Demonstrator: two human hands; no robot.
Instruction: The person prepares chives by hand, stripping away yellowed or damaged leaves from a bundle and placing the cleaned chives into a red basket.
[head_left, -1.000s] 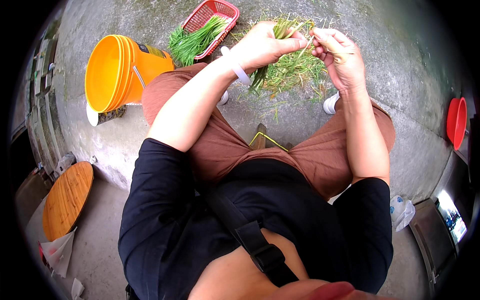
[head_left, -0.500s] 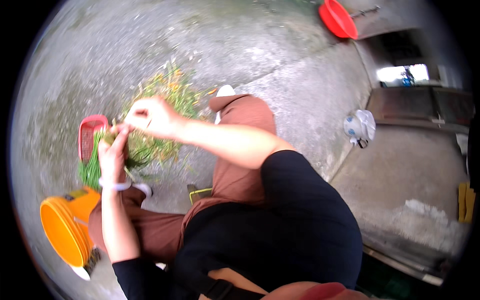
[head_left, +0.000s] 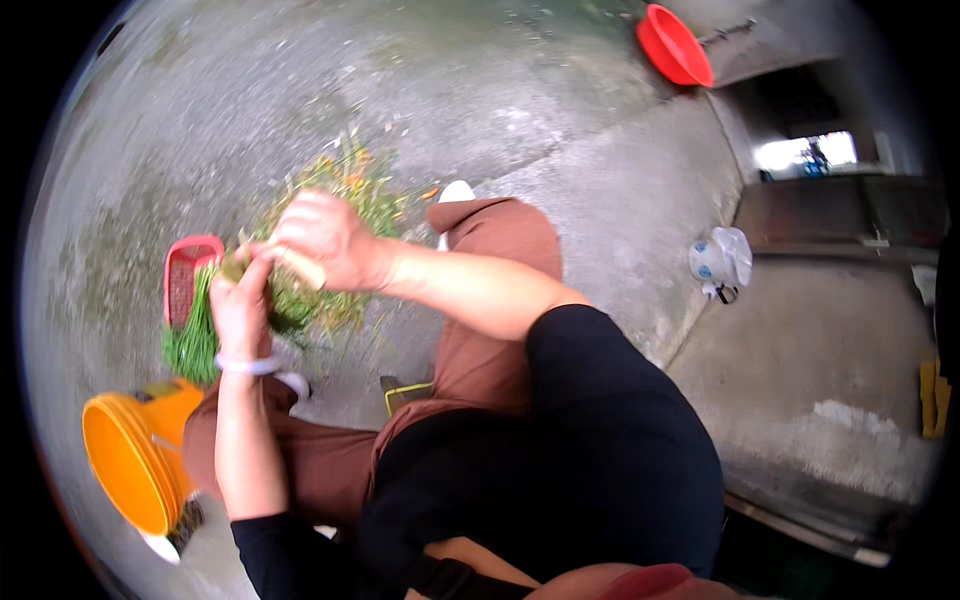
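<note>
My left hand, with a pale band at the wrist, is closed on a bunch of thin green stalks, possibly chives; its top pokes out by the thumb. The fingers of my right hand are curled and meet the left thumb at the top of that bunch; what they pinch is too blurred to make out. Long green stalks spill over the near side of a red plastic basket just left of my left hand. Beyond and below my hands lies a loose heap of green and yellowish trimmings with orange bits.
A yellow bucket lies tilted beside my left knee. My brown-trousered legs frame the heap on the concrete floor. A red basin stands far right, and a white plastic bag hangs or rests by the right-hand ledge.
My right hand has turned from a ring-like pinch to a more closed curl and moved slightly right. My left hand has shifted a little right, still holding the bunch.
</note>
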